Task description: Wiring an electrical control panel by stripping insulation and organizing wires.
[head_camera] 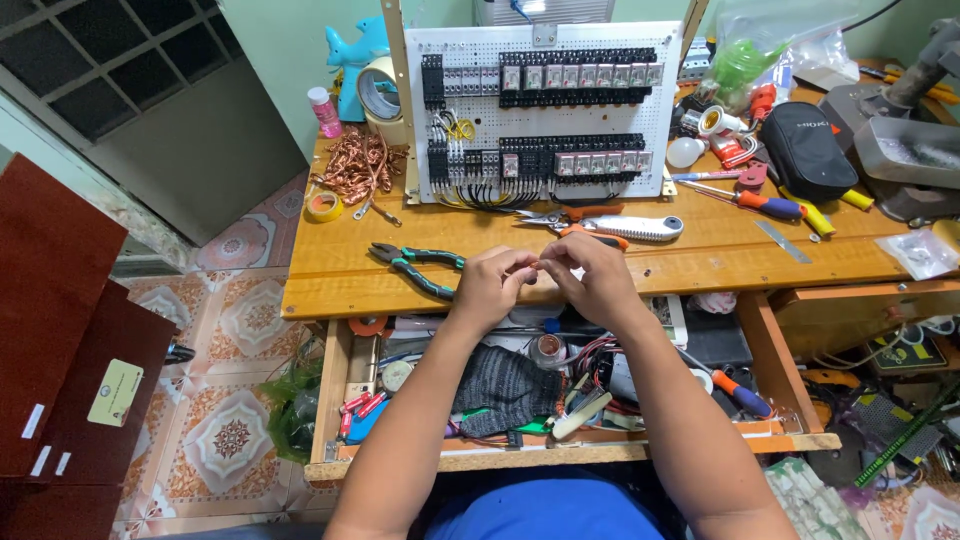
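Now | hands: left hand (pixel 492 285), right hand (pixel 590 275), fingers pinched together on something tiny | pliers (pixel 418 266): 1

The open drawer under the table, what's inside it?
The drawer holds a dark knitted glove, tangled wires, a screwdriver and red bits. The arms cover some of it.

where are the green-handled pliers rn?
Head view: the green-handled pliers lie on the wooden table, just left of the left hand, below the white relay panel.
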